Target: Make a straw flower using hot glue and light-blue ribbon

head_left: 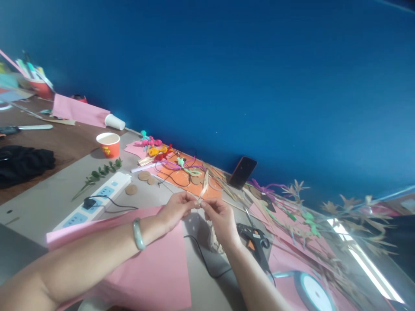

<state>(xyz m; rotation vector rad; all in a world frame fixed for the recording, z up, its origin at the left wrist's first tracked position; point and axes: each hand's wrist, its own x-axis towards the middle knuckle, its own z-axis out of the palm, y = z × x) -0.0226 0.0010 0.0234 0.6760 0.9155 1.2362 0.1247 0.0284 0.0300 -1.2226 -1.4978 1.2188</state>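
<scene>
Over the table's middle, my left hand (179,209) and my right hand (220,218) meet fingertip to fingertip, both closed in a pinch. Between them they hold a pale, dried leaf-like strip (205,185), its narrow blade pointing up and away. The lower end is hidden in the fingers. Behind my right wrist stands a whitish, bundled object (214,242), partly covered and too blurred to name. A black glue gun (254,242) lies to the right of my right hand. Under my left forearm spreads a sheet of pink paper (155,272).
Left are a white power strip (112,188) with a plug, a green leafy sprig (99,175) and a red paper cup (110,147). A phone (243,172) leans on the blue wall. Pipe cleaners (194,166) lie on orange paper; dried stems (350,220) fill the right.
</scene>
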